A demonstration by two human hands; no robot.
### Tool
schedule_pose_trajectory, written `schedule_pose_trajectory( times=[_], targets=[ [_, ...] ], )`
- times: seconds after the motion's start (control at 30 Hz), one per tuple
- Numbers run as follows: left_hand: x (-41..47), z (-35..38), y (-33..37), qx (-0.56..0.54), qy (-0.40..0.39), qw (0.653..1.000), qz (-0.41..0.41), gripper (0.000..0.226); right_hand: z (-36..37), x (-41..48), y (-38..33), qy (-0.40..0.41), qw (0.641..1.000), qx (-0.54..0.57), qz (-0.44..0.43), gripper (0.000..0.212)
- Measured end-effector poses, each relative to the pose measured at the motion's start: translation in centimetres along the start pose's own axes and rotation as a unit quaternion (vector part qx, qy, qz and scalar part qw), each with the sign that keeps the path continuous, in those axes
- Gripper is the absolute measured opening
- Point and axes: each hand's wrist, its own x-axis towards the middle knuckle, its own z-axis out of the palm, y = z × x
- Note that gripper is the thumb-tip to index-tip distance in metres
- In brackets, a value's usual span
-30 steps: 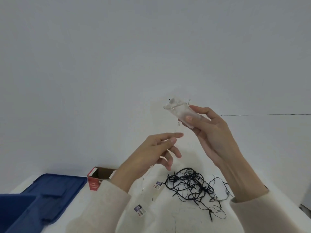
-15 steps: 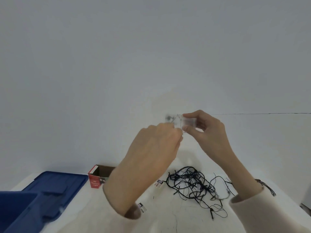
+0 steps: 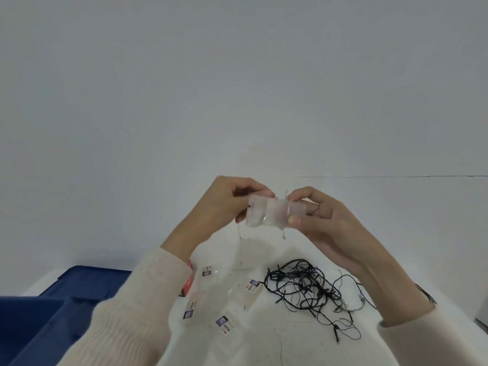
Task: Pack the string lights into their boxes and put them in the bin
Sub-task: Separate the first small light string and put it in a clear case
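1. Hands: two are showing, the left hand [image 3: 221, 207] and the right hand [image 3: 324, 225].
2. Clear light bundle [image 3: 269, 211]: one is being held, gripped by both hands.
3. Black string lights [image 3: 303, 289]: one tangle is lying on the surface [image 3: 264, 344].
4. Printed labels [image 3: 207, 271]: four are showing on clear packaging; the box count is not reading clearly.
5. Red box [image 3: 188, 285]: one is showing, partly hidden.
6. Blue bin [image 3: 26, 326]: one is showing, with one blue lid [image 3: 92, 278].

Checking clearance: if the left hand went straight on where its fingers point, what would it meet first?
The left hand grips the clear case; straight beyond it, probably the right hand holding the other end.
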Motion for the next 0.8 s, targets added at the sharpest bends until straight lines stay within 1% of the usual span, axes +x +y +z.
schedule_pose_trajectory(
  times=[0.07, 0.13, 0.17, 0.2, 0.27, 0.33, 0.37, 0.47, 0.53, 0.6, 0.67, 0.73, 0.77, 0.8],
  targets=[
    [-0.5, 0.5, -0.6, -0.101, -0.011, 0.994, -0.039, 0.018, 0.3, 0.6, 0.1, 0.023, 0.995, 0.098, -0.022, 0.044],
    [-0.9, 1.2, -0.8, -0.208, -0.024, 0.975, -0.079, 0.008, 0.8, 1.0, -0.2, 0.064, 0.985, 0.159, -0.037, 0.041],
    [-1.1, 1.7, -1.0, -0.255, -0.031, 0.962, -0.095, 0.012, 1.0, 1.2, -0.4, 0.091, 0.979, 0.176, -0.041, 0.039],
    [-1.3, 2.0, -1.1, -0.291, -0.037, 0.950, -0.110, 0.018, 1.2, 1.4, -0.7, 0.120, 0.975, 0.183, -0.044, 0.037],
    [-1.6, 2.5, -1.3, -0.336, -0.038, 0.931, -0.136, 0.023, 1.4, 1.6, -1.1, 0.168, 0.969, 0.172, -0.047, 0.031],
    [-2.1, 2.8, -1.4, -0.353, -0.039, 0.922, -0.155, 0.025, 1.6, 1.7, -1.1, 0.191, 0.971, 0.132, -0.052, 0.026],
    [-2.3, 3.0, -1.4, -0.348, -0.036, 0.923, -0.164, 0.027, 1.8, 1.7, -1.0, 0.201, 0.972, 0.105, -0.055, 0.024],
    [-2.8, 3.1, -1.7, -0.268, -0.036, 0.946, -0.177, 0.029, 1.9, 1.7, -0.6, 0.240, 0.968, 0.013, -0.071, 0.022],
    [-3.2, 3.1, -1.6, -0.206, -0.053, 0.960, -0.183, 0.026, 1.9, 1.7, -0.6, 0.269, 0.958, -0.046, -0.089, 0.024],
    [-3.6, 3.3, -1.1, -0.171, -0.068, 0.965, -0.188, 0.021, 1.9, 1.6, -0.6, 0.295, 0.944, -0.107, -0.101, 0.025],
    [-4.0, 3.4, -0.4, -0.113, -0.055, 0.976, -0.177, 0.018, 1.9, 1.6, -0.2, 0.321, 0.919, -0.197, -0.120, 0.024],
    [-4.5, 3.7, 0.1, 0.003, -0.033, 0.989, -0.145, 0.016, 1.8, 1.7, 0.0, 0.341, 0.891, -0.265, -0.140, 0.022],
    [-4.7, 3.9, 0.4, 0.083, -0.025, 0.989, -0.120, 0.017, 1.7, 1.7, 0.1, 0.342, 0.883, -0.286, -0.147, 0.020],
    [-5.0, 3.9, 0.7, 0.171, -0.022, 0.981, -0.091, 0.019, 1.5, 1.7, 0.3, 0.338, 0.879, -0.302, -0.150, 0.019]
  ],
)
